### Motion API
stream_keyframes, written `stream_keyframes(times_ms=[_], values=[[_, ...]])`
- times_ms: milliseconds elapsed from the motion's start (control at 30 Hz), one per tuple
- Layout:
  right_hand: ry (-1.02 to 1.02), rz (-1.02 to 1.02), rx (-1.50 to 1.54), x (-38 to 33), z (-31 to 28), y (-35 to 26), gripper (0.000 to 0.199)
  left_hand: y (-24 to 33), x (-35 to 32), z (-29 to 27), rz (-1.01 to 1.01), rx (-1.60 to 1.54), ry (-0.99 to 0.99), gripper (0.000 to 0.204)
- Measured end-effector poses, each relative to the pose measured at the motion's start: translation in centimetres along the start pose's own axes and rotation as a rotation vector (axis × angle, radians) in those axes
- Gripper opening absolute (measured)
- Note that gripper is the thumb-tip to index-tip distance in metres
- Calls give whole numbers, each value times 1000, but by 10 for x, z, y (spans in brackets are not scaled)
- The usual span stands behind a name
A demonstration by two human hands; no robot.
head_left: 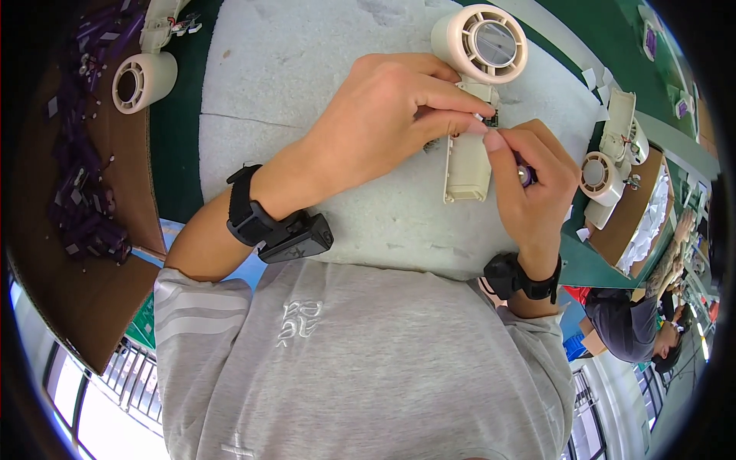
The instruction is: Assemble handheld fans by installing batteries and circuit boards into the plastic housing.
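Observation:
A cream handheld fan lies on the pale foam mat, its round head at the far end and its handle shell open toward me. Over the handle's upper part, my left hand pinches a small white plug between thumb and forefinger, beside a green circuit board. My right hand curls around a purple battery cell, mostly hidden by the fingers. Its thumb and forefinger tips meet the left thumb at the board's near edge. Any wire between cell and plug is too small to make out.
At left stands a cardboard box holding several purple battery cells. Another fan lies beyond it. More open fan parts sit at right, next to a box of white pieces. A person works farther right.

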State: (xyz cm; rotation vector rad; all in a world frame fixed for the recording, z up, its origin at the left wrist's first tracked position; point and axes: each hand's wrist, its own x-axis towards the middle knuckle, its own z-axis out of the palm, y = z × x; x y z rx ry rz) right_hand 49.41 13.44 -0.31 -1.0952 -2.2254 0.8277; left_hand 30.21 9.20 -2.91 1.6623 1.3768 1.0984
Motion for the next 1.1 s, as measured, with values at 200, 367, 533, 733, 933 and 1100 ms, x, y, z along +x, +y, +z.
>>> stream_keyframes(times_ms=[200,367,533,733,933,1100], values=[[131,-172,-126,-2,8,1,6,4,1,0,-30,-30,5,17],[53,-134,-187,-5,3,-5,7,4,2,-2,-30,-38,-7,16],[-47,-19,1,-2,7,-5,8,4,1,-5,-64,-50,-59,16],[57,-90,-56,-5,15,-5,7,4,1,1,-58,-50,16,17],[-98,143,129,-1,-3,-4,6,4,2,-3,-68,-65,-32,19],[-344,377,483,9,-18,10,12,2,0,-7,8,1,-63,24]])
